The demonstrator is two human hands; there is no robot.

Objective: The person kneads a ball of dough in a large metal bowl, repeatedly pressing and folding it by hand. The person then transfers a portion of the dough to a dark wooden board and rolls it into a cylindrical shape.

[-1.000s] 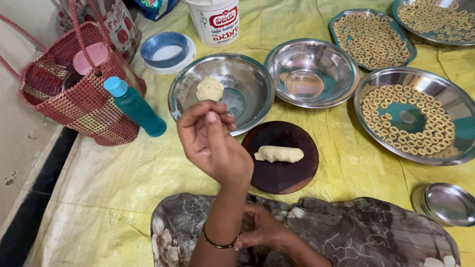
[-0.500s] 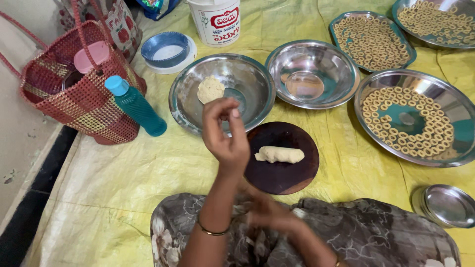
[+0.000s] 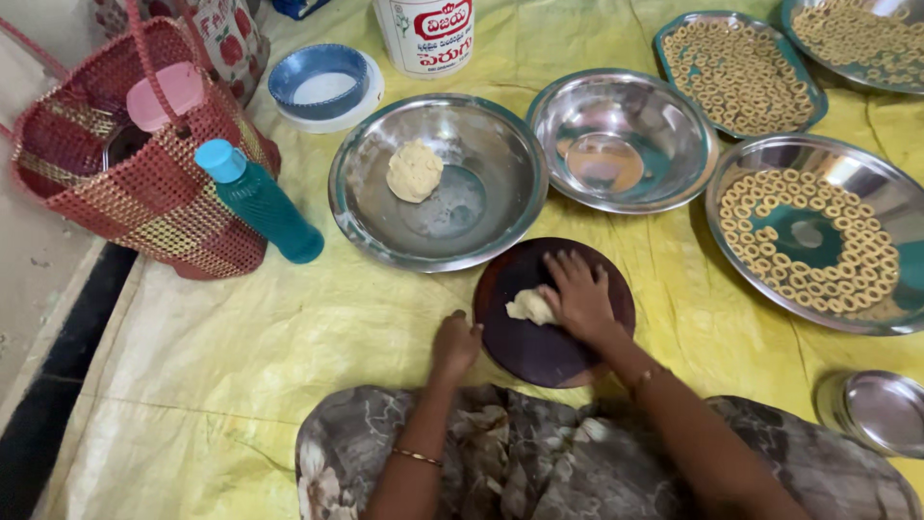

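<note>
Right hand (image 3: 577,294): has come down, palm flat, pressing the dough piece (image 3: 527,307) on the dark round board (image 3: 539,351).
Left hand (image 3: 454,345): lowered, loosely curled, empty, touching the board's edge.
Meaning: rolling looks underway.

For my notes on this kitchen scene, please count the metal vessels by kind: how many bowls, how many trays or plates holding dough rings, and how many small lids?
Steel bowls: 2, one with a dough ball, one empty
Trays of dough rings: 3, at
Small steel lid: 1
Total: 6
</note>
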